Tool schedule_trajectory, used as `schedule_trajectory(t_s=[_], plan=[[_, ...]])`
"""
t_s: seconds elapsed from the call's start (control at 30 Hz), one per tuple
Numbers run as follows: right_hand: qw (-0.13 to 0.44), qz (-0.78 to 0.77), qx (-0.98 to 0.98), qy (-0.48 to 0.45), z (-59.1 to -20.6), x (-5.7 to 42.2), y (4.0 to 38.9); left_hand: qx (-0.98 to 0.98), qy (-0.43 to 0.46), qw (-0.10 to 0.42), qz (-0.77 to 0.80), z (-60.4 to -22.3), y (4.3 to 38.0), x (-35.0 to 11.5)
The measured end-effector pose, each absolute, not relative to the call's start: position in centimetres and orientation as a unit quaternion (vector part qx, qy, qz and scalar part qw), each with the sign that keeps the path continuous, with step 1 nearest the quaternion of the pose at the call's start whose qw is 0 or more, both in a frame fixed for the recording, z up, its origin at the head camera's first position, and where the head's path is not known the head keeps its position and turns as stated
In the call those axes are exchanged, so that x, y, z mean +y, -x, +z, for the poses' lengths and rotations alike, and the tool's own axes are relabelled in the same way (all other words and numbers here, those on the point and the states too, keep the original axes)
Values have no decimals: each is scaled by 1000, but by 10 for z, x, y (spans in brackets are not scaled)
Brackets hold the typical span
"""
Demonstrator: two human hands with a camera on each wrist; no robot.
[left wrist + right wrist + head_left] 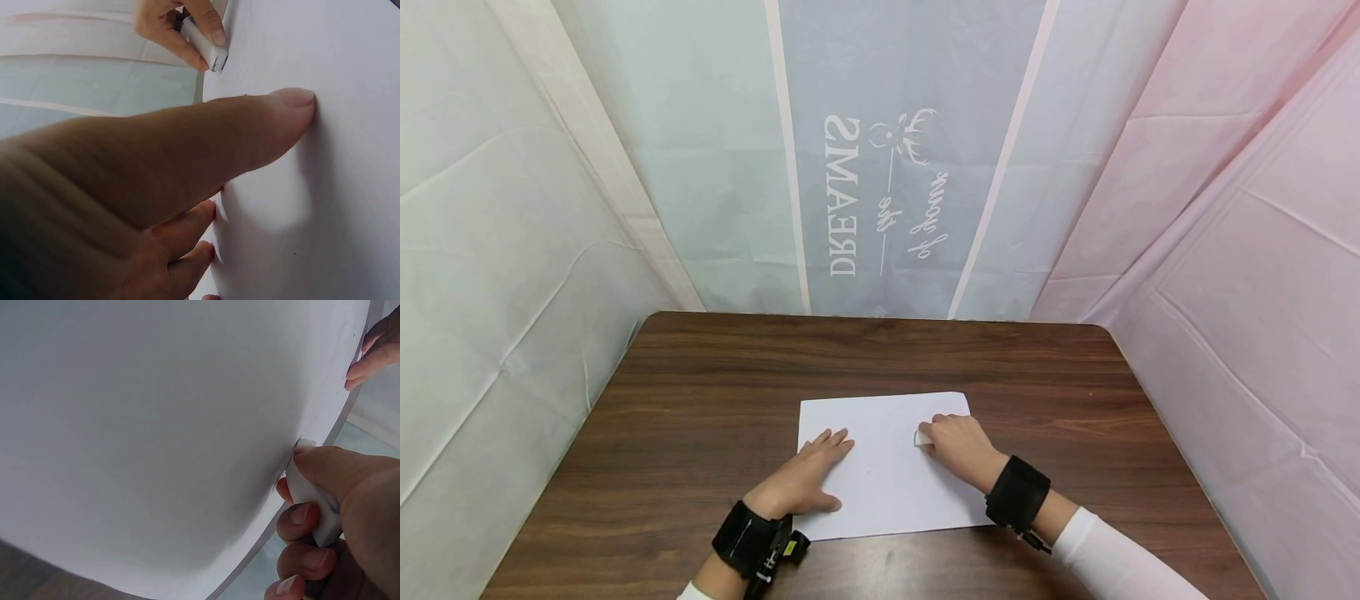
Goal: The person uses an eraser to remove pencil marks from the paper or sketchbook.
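Note:
A white sheet of paper [895, 500] lies on the brown wooden table [730, 358]. My left hand [805, 482] rests on its left part with fingers spread and thumb stretched out. On the right part of the sheet, my right hand [961, 448] pinches a small white eraser [312, 500] between thumb and fingers. In the left wrist view the eraser [203, 42] has dark smudges at its end, which is right at the paper's surface. The curled fingers hide its rear part.
Tiny dark specks [294, 254] dot the paper. Behind the table hangs a pale curtain [910, 50] with printed words, and light cloth walls [1262, 292] stand at both sides. Each wrist wears a black strap [1018, 495] with a camera.

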State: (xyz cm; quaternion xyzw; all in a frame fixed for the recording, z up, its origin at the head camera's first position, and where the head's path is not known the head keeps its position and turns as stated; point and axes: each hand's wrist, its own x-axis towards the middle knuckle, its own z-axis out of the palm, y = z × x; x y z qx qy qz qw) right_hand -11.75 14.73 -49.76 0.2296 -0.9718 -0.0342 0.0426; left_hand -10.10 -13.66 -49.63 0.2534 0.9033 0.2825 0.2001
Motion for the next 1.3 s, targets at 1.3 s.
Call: schedule_trajectory(t_s=[1.3], plan=[[57, -13, -966, -251, -491, 135, 118, 902, -249, 201, 288, -495, 100, -136]])
